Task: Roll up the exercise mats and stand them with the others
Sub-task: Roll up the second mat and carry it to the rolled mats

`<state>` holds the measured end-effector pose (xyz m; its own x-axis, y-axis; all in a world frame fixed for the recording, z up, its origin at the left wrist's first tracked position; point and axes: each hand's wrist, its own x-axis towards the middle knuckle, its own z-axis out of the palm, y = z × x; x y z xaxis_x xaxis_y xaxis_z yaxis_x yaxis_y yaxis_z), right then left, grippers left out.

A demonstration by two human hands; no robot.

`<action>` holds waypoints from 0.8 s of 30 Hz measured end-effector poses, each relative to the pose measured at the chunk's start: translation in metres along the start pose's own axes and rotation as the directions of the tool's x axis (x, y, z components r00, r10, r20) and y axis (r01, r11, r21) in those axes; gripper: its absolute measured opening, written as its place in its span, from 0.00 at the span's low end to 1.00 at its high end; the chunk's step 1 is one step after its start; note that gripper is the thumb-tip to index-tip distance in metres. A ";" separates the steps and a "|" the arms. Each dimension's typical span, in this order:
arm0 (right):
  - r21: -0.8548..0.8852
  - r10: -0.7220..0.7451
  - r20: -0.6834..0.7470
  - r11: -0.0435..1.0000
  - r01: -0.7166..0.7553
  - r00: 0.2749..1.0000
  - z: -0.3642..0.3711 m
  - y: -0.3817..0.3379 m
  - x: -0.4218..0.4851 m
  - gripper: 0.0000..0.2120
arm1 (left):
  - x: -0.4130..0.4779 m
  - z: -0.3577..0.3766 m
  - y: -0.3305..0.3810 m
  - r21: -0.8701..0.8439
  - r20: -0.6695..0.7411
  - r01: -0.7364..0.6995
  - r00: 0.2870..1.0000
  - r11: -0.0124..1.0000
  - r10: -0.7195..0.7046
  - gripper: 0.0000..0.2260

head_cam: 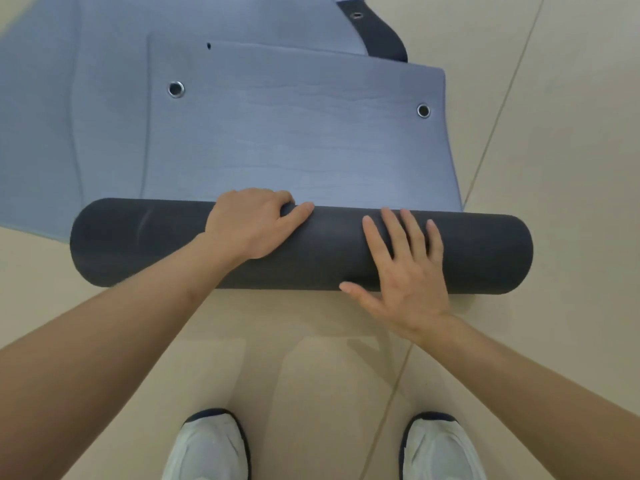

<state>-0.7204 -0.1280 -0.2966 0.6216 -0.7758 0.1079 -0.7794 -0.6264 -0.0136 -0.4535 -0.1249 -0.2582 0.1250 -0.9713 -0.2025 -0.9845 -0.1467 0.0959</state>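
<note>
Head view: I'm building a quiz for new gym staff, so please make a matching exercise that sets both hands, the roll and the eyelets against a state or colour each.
Column one:
1. left hand
2. right hand
3. roll
4. eyelets

Column two:
a. dark grey
b. fingers spread flat on the roll
c. metal rings in the flat blue mat
d. fingers curled over the roll's far side

Pairs: 1-d; 2-b; 3-a; 4-c

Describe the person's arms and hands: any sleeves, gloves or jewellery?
The left hand and right hand are bare: no gloves, rings, watch or bracelet show. No sleeve is in view on either side, right up to the picture's edge.
</note>
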 end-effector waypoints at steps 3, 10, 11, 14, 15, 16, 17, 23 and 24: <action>0.009 0.029 0.084 0.999 -0.030 0.996 -0.003 0.008 0.026 0.43 | 0.004 -0.003 -0.001 -0.027 -0.200 -0.024 0.980 0.999 0.018 0.27; 0.150 0.010 0.308 0.987 -0.059 0.951 -0.018 0.038 0.099 0.45 | -0.032 0.017 0.002 0.074 -0.359 -0.213 0.906 0.974 0.226 0.33; 0.174 -0.003 0.351 0.983 -0.063 0.936 -0.020 0.041 0.108 0.45 | -0.033 0.019 0.003 0.088 -0.330 -0.206 0.917 0.975 0.224 0.37; 0.200 -0.034 0.488 0.977 -0.074 0.872 -0.022 0.050 0.131 0.47 | -0.025 0.018 0.003 0.183 -0.193 -0.156 0.962 0.971 0.191 0.51; 0.206 -0.042 0.525 0.975 -0.079 0.850 -0.022 0.052 0.137 0.47 | -0.020 0.017 0.003 0.214 -0.157 -0.146 0.971 0.966 0.181 0.54; 0.214 -0.050 0.552 0.973 -0.083 0.832 -0.022 0.052 0.142 0.48 | -0.014 0.016 0.002 0.233 -0.129 -0.136 0.977 0.963 0.169 0.56; 0.221 -0.057 0.572 0.971 -0.087 0.818 -0.024 0.052 0.145 0.48 | -0.008 0.015 0.000 0.245 -0.110 -0.126 0.982 0.961 0.157 0.57; 0.297 -0.064 0.614 0.942 -0.156 0.787 -0.029 0.045 0.131 0.48 | 0.005 0.005 -0.006 0.287 -0.056 -0.208 0.971 0.935 0.233 0.59; 0.309 -0.060 0.619 0.935 -0.172 0.783 -0.029 0.042 0.122 0.48 | 0.001 0.005 -0.007 0.293 -0.055 -0.238 0.963 0.926 0.265 0.58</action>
<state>-0.6798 -0.2465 -0.2557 0.5824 -0.6166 -0.5298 -0.8118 -0.4760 -0.3384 -0.4474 -0.1239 -0.2637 -0.1336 -0.9842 -0.1160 -0.9774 0.1502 -0.1485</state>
